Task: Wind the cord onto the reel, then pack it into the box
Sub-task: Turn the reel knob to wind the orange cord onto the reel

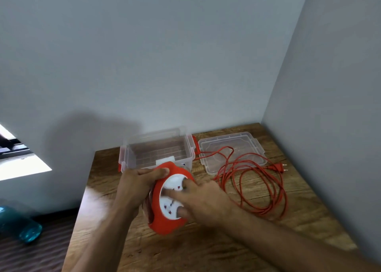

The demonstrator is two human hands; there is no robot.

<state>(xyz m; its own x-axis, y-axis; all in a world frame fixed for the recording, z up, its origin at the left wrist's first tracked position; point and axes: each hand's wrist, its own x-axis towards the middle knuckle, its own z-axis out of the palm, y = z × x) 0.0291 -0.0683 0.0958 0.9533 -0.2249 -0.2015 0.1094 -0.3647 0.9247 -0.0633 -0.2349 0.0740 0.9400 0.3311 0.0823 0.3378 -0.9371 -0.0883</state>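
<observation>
A red cord reel (165, 225) with a white socket face is held tilted above the wooden table (206, 251). My left hand (134, 187) grips its left rim. My right hand (204, 201) presses its fingers on the white centre disc. The red cord (257, 179) lies in loose loops on the table to the right, its plug (278, 166) at the far right. A clear plastic box (132, 158) with red latches stands open just behind the reel.
The box's clear lid (253, 146) lies flat to the right of the box, with part of the cord across it. Grey walls close the table at the back and right. A blue object (22, 224) lies on the floor to the left.
</observation>
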